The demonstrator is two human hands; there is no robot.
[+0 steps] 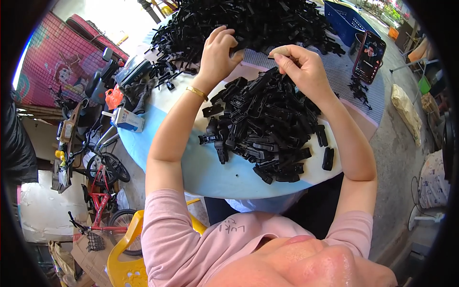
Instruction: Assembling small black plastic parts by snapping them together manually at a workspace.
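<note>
Hands first: my left hand (217, 56), at twelve o'clock, is loosely open over the near edge of the large heap, fingers bent and thumb apart; I cannot tell whether its fingertips touch a part. My right hand (302, 67), between one and two o'clock, is closed in a pinch on a small dark piece (271, 56), mostly hidden by my fingers.

Nearest me, at six o'clock, my pink shirt (177, 229) carries short dark lettering across the chest. A yellow chair (126, 260) stands toward seven. On the blue-and-cream tabletop (215, 179), a pile of black plastic parts (267, 122) fills the middle below my hands, with one loose part (328, 159) at three o'clock. Toward nine sits a white-and-blue box (129, 119), its print too small to make out. At two, an upright phone (369, 57) shows a lit screen with small lines of text. Beyond my hands, at twelve, spreads the large heap of black parts (258, 21), a blue basket (351, 21) beside it.

Farther off, a red bicycle (99, 203) stands at eight, and a pink panel (60, 62) with a cartoon figure hangs at ten.
</note>
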